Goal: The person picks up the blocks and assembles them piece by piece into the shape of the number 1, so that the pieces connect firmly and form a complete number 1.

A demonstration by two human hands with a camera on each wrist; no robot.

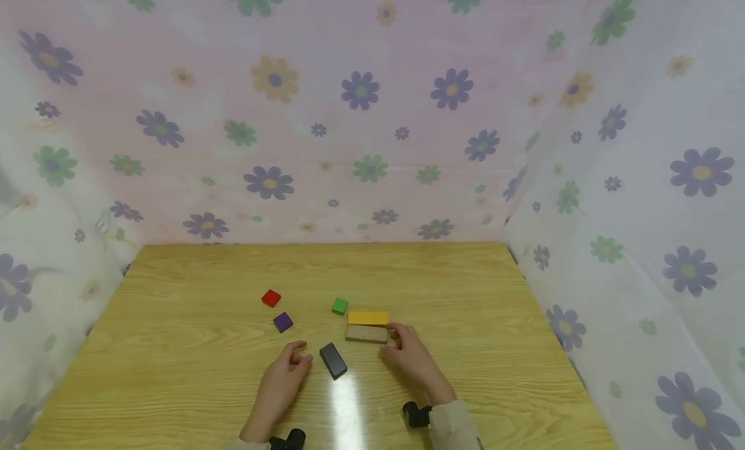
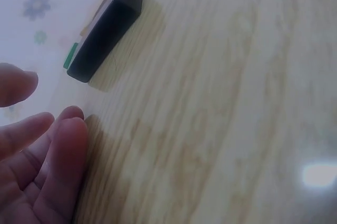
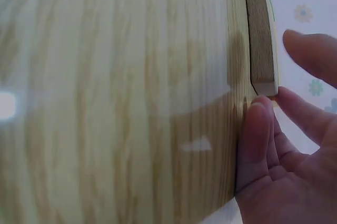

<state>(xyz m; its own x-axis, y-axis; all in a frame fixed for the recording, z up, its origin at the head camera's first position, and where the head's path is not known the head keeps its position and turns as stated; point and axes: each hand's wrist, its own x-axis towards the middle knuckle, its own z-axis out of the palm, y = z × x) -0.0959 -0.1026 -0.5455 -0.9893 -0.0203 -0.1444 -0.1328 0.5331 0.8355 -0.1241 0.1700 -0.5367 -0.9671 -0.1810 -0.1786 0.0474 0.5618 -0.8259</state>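
Head view: tan oblong block [image 1: 367, 334]

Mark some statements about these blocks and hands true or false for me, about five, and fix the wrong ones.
1. The red block lies farther from the person than the purple block. True.
2. The left hand grips the dark block. False: the hand is apart from it.
3. The yellow block lies just beyond the wooden block. True.
4. The green block is off the yellow block's right end. False: it is by the left end.
5. The right hand is nearer the wooden block than the dark block. True.
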